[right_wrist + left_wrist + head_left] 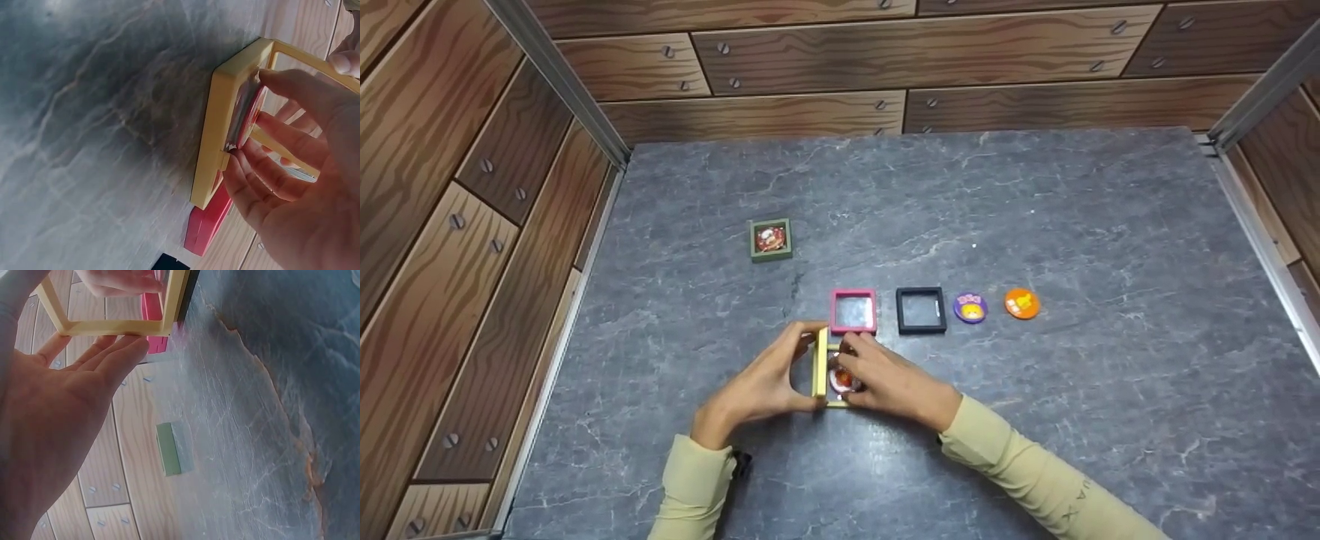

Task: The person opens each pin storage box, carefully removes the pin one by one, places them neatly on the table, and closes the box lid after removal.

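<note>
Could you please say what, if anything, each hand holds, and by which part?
Left hand: the yellow frame's raised half, by opposite edges. Right hand: the round badge, by its rim.

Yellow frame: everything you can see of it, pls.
The yellow frame is square-cornered, plastic-looking, its two halves open like a book. One lies flat on the table, with a clear-looking window; the other stands roughly upright along its left side. The left hand grips the raised half between thumb and fingers. The right hand holds a round badge at the flat half. In the head view it sits just below the pink frame.
</note>
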Demonstrator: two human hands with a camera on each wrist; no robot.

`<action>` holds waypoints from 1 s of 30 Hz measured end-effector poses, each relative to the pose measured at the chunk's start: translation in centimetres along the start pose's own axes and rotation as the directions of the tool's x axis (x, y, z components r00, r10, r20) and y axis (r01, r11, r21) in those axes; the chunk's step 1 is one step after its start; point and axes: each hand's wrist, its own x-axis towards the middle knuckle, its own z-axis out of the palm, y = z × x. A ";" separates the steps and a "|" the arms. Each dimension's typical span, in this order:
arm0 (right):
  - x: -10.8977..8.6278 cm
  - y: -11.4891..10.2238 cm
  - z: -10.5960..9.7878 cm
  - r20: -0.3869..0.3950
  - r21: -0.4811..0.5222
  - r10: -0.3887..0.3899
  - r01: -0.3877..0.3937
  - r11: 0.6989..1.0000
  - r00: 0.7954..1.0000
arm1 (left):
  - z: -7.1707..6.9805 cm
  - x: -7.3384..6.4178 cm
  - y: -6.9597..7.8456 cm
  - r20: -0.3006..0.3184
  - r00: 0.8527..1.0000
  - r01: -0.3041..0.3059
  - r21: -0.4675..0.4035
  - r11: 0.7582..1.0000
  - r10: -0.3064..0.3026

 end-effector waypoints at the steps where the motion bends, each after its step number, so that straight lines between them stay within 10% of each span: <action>1: -0.1 0.0 -0.1 -0.002 0.019 0.006 -0.006 1.000 1.000 | 0.0 0.1 0.0 0.002 1.000 -0.006 -0.004 1.000 0.006; 13: -2.1 0.9 -1.8 -0.048 0.194 0.123 -0.112 0.975 0.991 | 0.1 0.1 0.0 0.004 1.000 -0.022 -0.026 0.999 0.023; 30: -9.9 4.4 -3.8 -0.147 0.191 0.331 -0.301 0.934 0.932 | 0.2 0.2 0.7 0.012 1.000 0.000 -0.005 1.000 0.000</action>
